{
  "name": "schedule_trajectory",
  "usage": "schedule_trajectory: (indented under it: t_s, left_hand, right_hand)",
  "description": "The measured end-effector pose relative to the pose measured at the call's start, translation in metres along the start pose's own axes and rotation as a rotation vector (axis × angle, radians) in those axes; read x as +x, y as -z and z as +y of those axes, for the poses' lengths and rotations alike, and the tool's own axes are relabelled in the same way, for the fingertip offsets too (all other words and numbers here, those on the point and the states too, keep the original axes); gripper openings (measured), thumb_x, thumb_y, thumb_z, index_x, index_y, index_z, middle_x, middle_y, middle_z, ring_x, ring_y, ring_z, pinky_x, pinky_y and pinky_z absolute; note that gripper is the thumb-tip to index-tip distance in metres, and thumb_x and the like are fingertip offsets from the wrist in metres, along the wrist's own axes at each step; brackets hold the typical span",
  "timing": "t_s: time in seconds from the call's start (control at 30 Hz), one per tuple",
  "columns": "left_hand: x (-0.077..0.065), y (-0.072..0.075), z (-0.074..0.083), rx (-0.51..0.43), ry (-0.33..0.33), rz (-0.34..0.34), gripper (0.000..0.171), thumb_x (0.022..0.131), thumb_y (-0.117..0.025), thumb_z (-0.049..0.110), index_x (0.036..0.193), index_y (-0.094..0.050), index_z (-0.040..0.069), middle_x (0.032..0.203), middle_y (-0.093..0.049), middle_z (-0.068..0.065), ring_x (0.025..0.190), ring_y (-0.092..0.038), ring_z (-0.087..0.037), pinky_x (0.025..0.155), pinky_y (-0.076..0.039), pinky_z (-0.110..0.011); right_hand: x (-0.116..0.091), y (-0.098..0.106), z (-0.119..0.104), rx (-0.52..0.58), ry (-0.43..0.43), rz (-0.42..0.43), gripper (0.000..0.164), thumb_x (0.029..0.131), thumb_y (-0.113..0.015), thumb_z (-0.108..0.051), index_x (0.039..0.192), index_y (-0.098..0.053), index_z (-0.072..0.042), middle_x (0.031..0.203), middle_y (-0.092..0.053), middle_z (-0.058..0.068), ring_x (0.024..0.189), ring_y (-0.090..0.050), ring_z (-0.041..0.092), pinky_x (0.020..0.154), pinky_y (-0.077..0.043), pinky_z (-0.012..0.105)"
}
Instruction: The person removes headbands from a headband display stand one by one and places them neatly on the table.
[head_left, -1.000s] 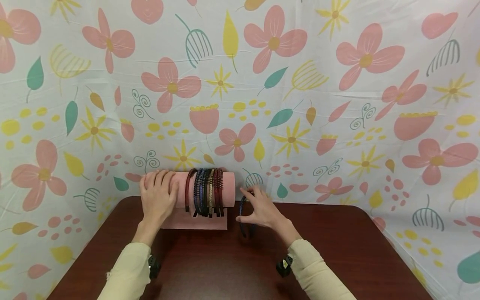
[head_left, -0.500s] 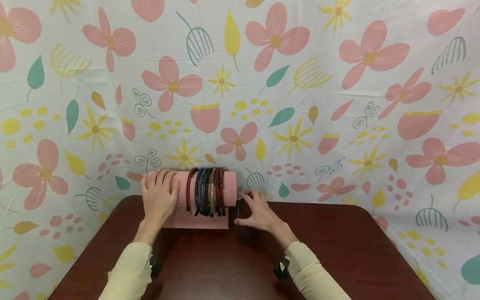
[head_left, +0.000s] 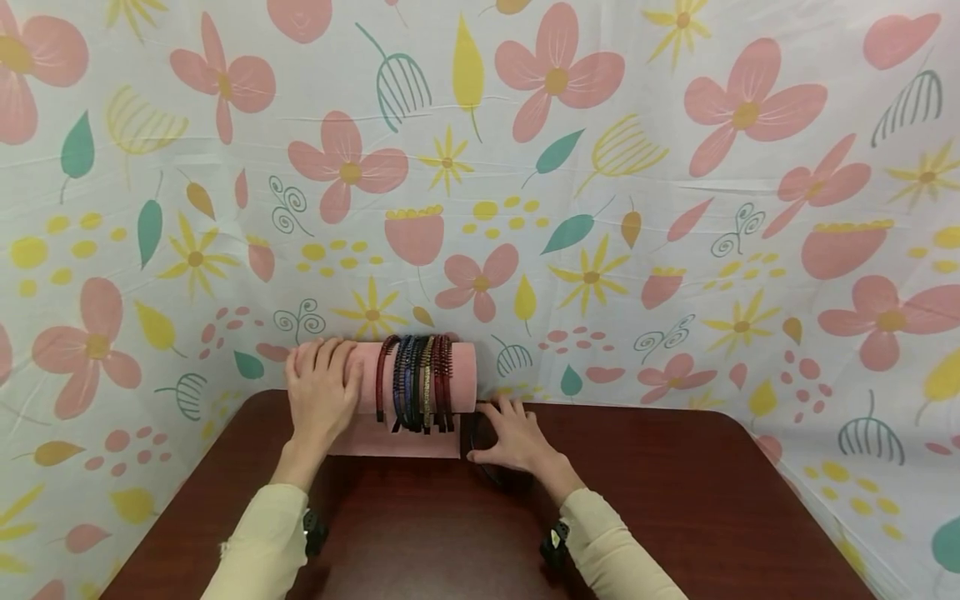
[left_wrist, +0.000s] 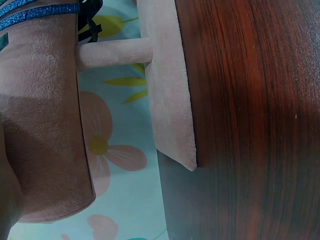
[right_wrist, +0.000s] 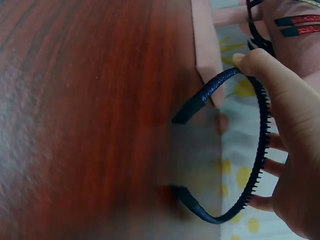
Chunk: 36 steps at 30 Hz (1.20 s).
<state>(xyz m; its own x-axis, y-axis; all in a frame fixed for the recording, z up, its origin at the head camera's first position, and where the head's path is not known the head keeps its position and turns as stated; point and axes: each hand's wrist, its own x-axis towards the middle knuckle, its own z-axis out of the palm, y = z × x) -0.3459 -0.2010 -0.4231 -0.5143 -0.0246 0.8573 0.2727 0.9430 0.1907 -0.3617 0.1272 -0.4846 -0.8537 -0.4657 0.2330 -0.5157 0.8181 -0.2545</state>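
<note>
A pink, velvety headband holder (head_left: 468, 375) lies sideways as a padded roll on a flat base, near the back of the table. Several toothed headbands (head_left: 408, 379) in red, blue, black and gold hang round its middle. My left hand (head_left: 318, 392) grips the roll's left end, fingers bent over the top. Just off the right end, my right hand (head_left: 517, 437) holds a dark blue headband (right_wrist: 262, 125) between thumb and fingers. Its comb teeth face the fingers, and its two tips point down at the tabletop in the right wrist view.
The dark brown wooden table (head_left: 675, 492) has rounded back corners. Right behind it hangs a white cloth (head_left: 637, 208) printed with flowers and leaves. The holder's base (left_wrist: 172, 100) rests on the tabletop, joined to the roll by a short post (left_wrist: 115, 52).
My right hand has shifted slightly left and lower with the dark blue headband, closer to the holder's right end. The left hand keeps its grip on the roll.
</note>
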Motion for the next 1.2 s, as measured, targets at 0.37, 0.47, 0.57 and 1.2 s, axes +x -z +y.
schedule_trajectory:
  t_s: [0.37,0.47,0.57,1.2]
  left_hand:
    - [0.001,0.002,0.004,-0.003,0.005,-0.003,0.038,0.099,-0.047,0.038,0.118,-0.066,0.012,0.124,-0.063,-0.013,0.125,-0.049,-0.038,0.112,-0.02,-0.063]
    - [0.0,0.002,0.004,0.001,0.005,-0.007,0.037,0.099,-0.047,0.038,0.119,-0.065,0.012,0.124,-0.062,-0.013,0.125,-0.049,-0.039,0.111,-0.02,-0.063]
    - [0.0,0.002,0.004,-0.001,0.0,0.009,0.037,0.098,-0.048,0.038,0.118,-0.066,0.011,0.123,-0.063,-0.014,0.124,-0.05,-0.039,0.111,-0.021,-0.063]
    - [0.0,0.001,0.002,0.0,-0.003,0.021,0.039,0.099,-0.047,0.038,0.118,-0.066,0.011,0.122,-0.063,-0.014,0.123,-0.05,-0.039,0.11,-0.021,-0.065]
  right_hand:
    - [-0.005,-0.019,-0.002,-0.043,-0.048,-0.098,0.072,0.076,-0.07,-0.063,0.136,-0.057,-0.025,0.136,-0.05,0.007,0.12,-0.047,0.036,0.089,-0.04,0.06]
    - [-0.008,-0.02,-0.002,-0.044,-0.05,-0.106,0.069,0.077,-0.07,-0.063,0.133,-0.059,-0.025,0.135,-0.05,0.007,0.119,-0.047,0.036,0.09,-0.039,0.061]
    - [-0.008,-0.019,-0.003,-0.025,-0.052,-0.118,0.069,0.078,-0.069,-0.065,0.133,-0.059,-0.024,0.136,-0.05,0.008,0.122,-0.047,0.038,0.095,-0.038,0.064]
    - [-0.008,0.018,-0.004,0.092,-0.046,0.048,0.056,0.086,-0.072,-0.048,0.133,-0.059,-0.022,0.135,-0.055,0.007,0.125,-0.05,0.036,0.1,-0.041,0.059]
